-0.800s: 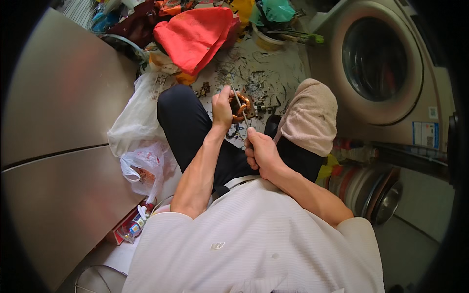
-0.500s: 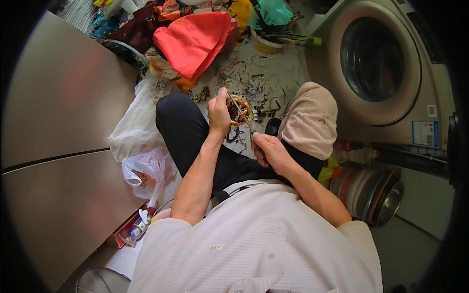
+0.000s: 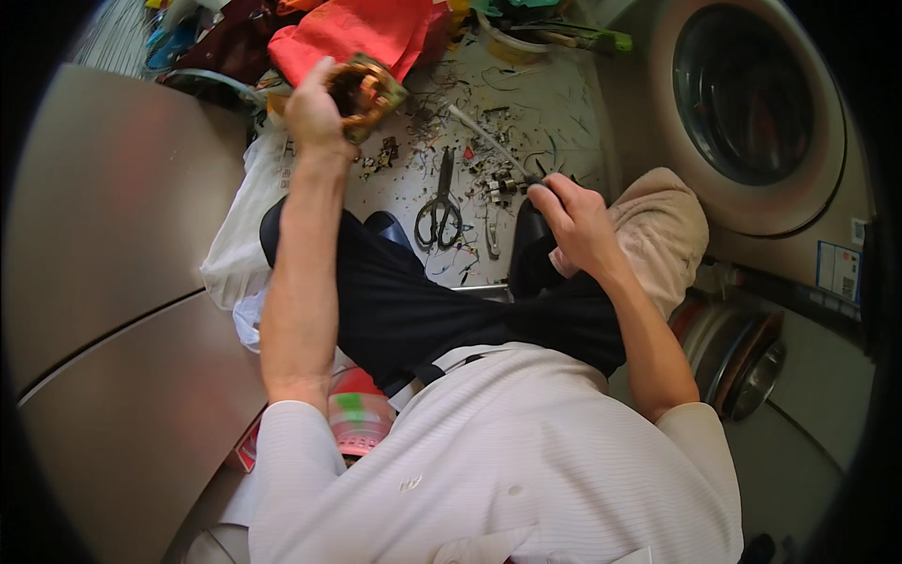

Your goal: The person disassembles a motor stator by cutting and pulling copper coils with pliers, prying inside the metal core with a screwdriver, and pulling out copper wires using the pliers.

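Note:
My left hand (image 3: pixel 314 113) grips a motor stator (image 3: pixel 378 105), a squarish metal core ringed with copper windings, slightly blurred. It is held up at the far left, in front of a red cloth bag (image 3: pixel 348 38). My right hand (image 3: pixel 581 218) is wrapped round the dark handle of a screwdriver (image 3: pixel 490 139). The long metal shaft points far and to the left, apart from the stator. Between my knees, black-handled scissors (image 3: pixel 439 214) lie on the floor, with their blades pointing away from me.
Wire scraps and small metal parts (image 3: pixel 498 183) litter the floor (image 3: pixel 554 94). A washing machine (image 3: pixel 827 169) stands at the right, and a large metallic cabinet (image 3: pixel 122 188) at the left. A beige towel (image 3: pixel 672 226) covers my right knee. Basins (image 3: pixel 723 357) are stacked on the right.
My left hand has carried the stator away and to the left, off the screwdriver. My right hand has moved right and farther out with the screwdriver. The scissors have come into sight.

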`<act>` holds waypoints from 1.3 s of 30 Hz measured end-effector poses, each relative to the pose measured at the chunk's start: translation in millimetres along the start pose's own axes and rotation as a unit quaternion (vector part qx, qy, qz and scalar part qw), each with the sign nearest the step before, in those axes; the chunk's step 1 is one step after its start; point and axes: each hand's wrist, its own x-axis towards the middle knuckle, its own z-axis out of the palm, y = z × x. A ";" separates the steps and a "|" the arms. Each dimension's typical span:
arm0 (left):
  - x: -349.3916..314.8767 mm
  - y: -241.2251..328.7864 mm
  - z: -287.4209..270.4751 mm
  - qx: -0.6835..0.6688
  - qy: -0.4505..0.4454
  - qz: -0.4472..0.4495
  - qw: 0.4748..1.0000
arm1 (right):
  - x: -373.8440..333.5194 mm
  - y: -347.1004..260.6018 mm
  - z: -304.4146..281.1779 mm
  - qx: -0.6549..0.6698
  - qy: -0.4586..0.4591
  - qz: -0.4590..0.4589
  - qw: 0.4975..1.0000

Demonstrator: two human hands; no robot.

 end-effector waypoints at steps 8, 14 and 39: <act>41.7 -10.2 10.7 -0.170 -0.017 -0.081 0.982 | 50.1 175.6 221.2 -0.021 -0.099 0.249 0.963; 44.9 -6.0 57.4 -0.137 -0.083 -0.109 0.981 | 36.6 216.6 266.6 -0.050 -0.187 0.334 0.922; 120.7 -59.7 3.9 -0.080 -0.122 -0.154 0.977 | -29.2 256.1 -81.2 -0.139 0.172 0.119 0.968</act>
